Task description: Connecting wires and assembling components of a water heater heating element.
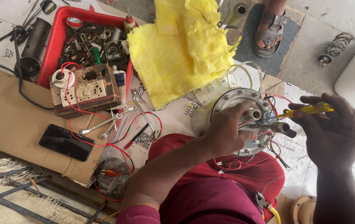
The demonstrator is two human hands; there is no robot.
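A round metal flange plate (232, 101) with pipe stubs, bolts and red and black wires lies on my lap. My left hand (223, 132) rests on the plate, fingers by a pipe stub (253, 114). My right hand (331, 132) holds a yellow-handled screwdriver (308, 110), its tip pointing at the plate's right side near a dark pipe fitting (283, 127).
Yellow insulation wool (181, 49) lies beyond the plate. A red tray (57, 37) of small parts, a worn switch board (84, 89), spanners (107, 122), a black phone (66, 142) on cardboard and pliers (262, 202) surround me. Another person's sandalled foot (271, 31) stands at the top.
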